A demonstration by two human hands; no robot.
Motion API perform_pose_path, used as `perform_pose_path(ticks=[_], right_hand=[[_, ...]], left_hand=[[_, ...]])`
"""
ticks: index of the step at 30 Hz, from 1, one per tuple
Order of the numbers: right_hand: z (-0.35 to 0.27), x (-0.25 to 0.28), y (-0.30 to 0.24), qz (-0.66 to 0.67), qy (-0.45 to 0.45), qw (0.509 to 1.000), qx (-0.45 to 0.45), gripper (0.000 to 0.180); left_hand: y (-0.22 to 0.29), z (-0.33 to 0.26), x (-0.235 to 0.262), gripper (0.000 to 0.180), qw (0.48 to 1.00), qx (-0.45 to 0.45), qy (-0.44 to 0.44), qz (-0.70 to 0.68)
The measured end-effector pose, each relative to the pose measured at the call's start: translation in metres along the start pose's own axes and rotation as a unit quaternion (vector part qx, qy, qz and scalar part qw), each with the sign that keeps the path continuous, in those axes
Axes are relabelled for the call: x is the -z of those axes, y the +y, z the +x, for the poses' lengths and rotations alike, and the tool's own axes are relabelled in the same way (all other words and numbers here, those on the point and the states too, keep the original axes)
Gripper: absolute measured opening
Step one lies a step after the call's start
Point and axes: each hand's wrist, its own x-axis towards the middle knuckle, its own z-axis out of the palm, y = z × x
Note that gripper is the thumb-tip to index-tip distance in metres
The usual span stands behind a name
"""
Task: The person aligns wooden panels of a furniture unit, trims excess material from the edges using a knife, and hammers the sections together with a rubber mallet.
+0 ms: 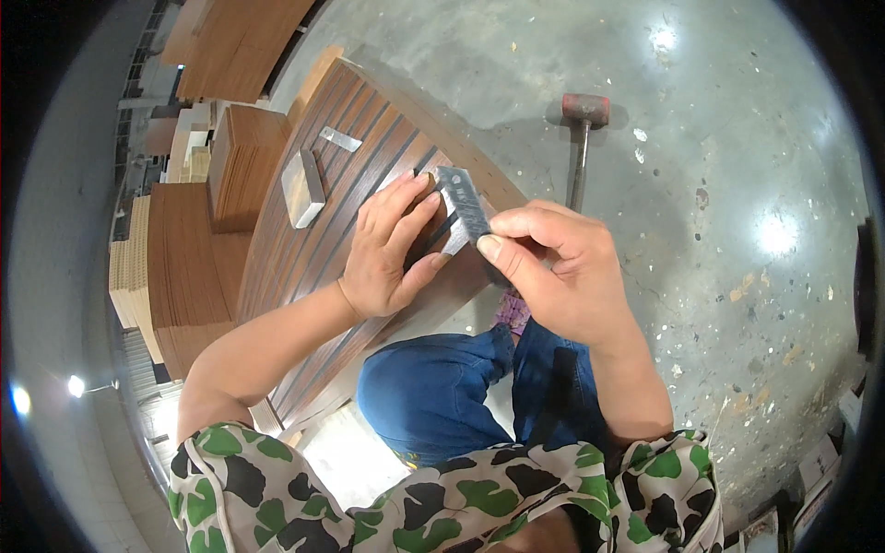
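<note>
A striped brown wood panel [309, 267] with dark grooves lies before me on a raised stack. My left hand [385, 249] rests palm-down on it, fingers stretched and apart. Between the thumb and fingers of my right hand [553, 263] is a flat dark grey strip [463, 203] with a slanted end, held over the panel's right edge. The strip's far end is close to my left fingertips. Below the strip, a shiny pale piece [455, 239] shows by my left thumb, partly hidden. A rectangular block [304, 189] and a small silvery strip [340, 139] lie farther up the panel.
A mallet [586, 111] with a red and black head lies on the speckled grey concrete floor [737, 304], right of the panel. Stacks of brown boards [189, 249] stand at the left, with more boards [240, 51] at the far left. My knees are close to the panel's near side.
</note>
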Motion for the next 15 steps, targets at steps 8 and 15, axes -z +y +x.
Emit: perform_pose_path(ticks=[8,15], right_hand=[[0.001,0.007,0.047,-0.264,0.086,0.957,0.082,0.006],[-0.015,-0.005,0.035,0.175,0.121,0.973,-0.086,0.01]], left_hand=[[0.0,0.007,-0.002,0.054,1.0,-0.012,0.0,0.006],[0.003,0.007,0.0,0.055,1.0,-0.009,-0.01,0.006]])
